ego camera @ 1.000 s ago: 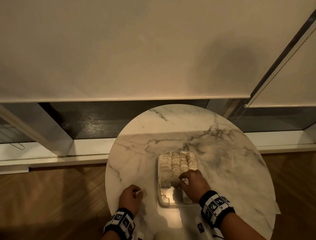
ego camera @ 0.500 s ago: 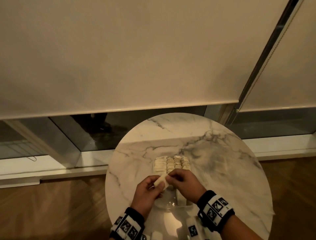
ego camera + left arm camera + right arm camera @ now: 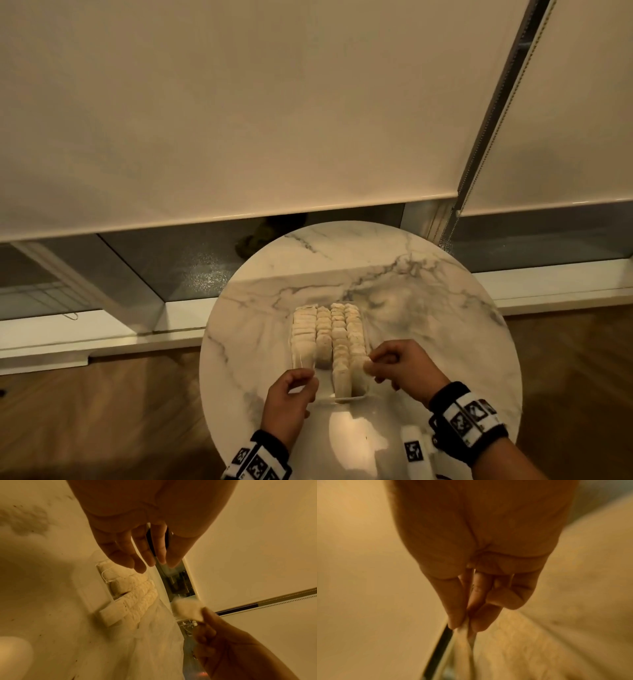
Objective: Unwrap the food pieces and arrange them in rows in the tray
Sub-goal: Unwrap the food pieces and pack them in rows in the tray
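- Head view: a clear tray [image 3: 352, 398] sits on a round marble table [image 3: 428, 308], filled with pale food pieces [image 3: 323, 329] standing in four close rows; the near ends of the left rows are not yet full; the right hand [image 3: 404, 368] pinches one loose piece [image 3: 368, 367] between thumb and fingertips just beside the near end of the rightmost row; the left hand [image 3: 291, 401] is at the tray's near left corner, fingers curled, something thin and pale seemingly between them, perhaps wrapper; I cannot tell for sure.
- Left wrist view: the left hand's fingers [image 3: 126, 555] hang straight and relaxed, with no object plainly in them; so whether this hand holds anything stays unsettled; below, the rows in the tray [image 3: 130, 595] look soft and pillowy, with thin strings on some; the right hand's piece [image 3: 187, 609] appears flat and limp, blurred.
- Right wrist view: blurred; the thumb and forefinger [image 3: 453, 615] close on a thin pale edge [image 3: 464, 626] of the piece.
- Handling, as a judgement: the pieces look very light, soft and easily crushed or torn; hold by an upper edge or corner with a gentle two-finger pinch, lower edgewise into the row's gap, and avoid pushing neighbours over; the light tray may slide, so the free hand could steady its rim.
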Available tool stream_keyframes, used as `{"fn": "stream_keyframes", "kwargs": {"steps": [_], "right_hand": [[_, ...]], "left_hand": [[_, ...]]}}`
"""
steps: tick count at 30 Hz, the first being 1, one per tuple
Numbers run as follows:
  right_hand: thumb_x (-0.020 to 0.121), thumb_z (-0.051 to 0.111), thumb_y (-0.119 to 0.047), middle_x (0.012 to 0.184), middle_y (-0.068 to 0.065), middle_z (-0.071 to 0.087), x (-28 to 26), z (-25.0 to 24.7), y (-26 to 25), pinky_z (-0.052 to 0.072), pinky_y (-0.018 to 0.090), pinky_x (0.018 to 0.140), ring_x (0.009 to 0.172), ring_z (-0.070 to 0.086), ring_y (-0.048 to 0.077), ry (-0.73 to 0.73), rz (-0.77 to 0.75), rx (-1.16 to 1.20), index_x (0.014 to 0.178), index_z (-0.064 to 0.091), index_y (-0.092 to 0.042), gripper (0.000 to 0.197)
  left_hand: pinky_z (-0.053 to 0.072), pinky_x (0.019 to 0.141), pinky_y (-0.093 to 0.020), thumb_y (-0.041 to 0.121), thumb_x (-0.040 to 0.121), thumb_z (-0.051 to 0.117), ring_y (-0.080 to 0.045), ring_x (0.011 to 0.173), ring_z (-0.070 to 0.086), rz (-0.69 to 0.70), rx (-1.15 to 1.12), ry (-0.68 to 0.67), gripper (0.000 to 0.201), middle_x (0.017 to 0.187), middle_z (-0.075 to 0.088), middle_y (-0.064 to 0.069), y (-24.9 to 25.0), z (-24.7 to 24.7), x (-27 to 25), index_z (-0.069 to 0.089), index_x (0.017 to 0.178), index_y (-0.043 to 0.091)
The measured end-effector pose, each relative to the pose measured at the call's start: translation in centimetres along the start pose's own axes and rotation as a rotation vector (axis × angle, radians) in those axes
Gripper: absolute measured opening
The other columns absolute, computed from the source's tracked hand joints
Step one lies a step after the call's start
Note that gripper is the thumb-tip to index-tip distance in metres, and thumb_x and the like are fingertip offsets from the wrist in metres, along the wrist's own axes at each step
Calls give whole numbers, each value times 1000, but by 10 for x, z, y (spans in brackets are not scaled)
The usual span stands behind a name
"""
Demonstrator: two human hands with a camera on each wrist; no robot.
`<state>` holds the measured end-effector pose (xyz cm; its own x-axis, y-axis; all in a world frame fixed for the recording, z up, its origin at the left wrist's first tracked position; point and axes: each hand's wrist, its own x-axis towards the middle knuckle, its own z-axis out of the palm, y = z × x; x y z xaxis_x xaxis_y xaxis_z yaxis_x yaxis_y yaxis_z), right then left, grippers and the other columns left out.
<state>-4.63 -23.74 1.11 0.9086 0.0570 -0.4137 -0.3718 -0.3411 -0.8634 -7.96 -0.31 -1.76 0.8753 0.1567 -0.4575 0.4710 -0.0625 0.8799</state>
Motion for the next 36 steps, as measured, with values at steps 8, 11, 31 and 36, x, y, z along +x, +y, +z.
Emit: {"fn": "stream_keyframes", "kwargs": {"steps": [8, 11, 31, 36], "right_hand": [[87, 67, -36, 89, -10, 69, 0, -7, 24, 50, 19, 71, 81, 65, 8, 36, 58, -747, 89, 72, -30, 8], [81, 79, -33, 79, -13, 72, -4, -3, 13, 45, 9, 64, 75, 65, -1, -123, -7, -485, 81, 76, -32, 3], [87, 75, -29, 75, -6, 69, 18, 39, -1, 51, 23, 66, 68, 59, 2, -145, -269, -132, 85, 73, -24, 6], [87, 74, -20, 76, -5, 71, 24, 43, -3, 49, 19, 66, 69, 62, 3, -141, -275, -80, 83, 74, -22, 5]], "left_hand": [[50, 63, -25, 17, 89, 70, -16, 79, 66, 37, 54, -21, 8, 97, 71, 4, -2, 11, -8, 71, 96, 21], [52, 72, -23, 22, 85, 74, -14, 84, 67, 94, 130, -43, 11, 100, 71, 10, -6, 11, -6, 72, 95, 27], [57, 60, -31, 10, 90, 68, -23, 79, 71, 167, 83, -167, 10, 85, 75, -5, 13, 12, 2, 75, 93, 16], [54, 76, -18, 24, 86, 74, -3, 81, 70, 222, 219, -199, 4, 82, 75, 10, 11, 8, 5, 77, 85, 26]]}}
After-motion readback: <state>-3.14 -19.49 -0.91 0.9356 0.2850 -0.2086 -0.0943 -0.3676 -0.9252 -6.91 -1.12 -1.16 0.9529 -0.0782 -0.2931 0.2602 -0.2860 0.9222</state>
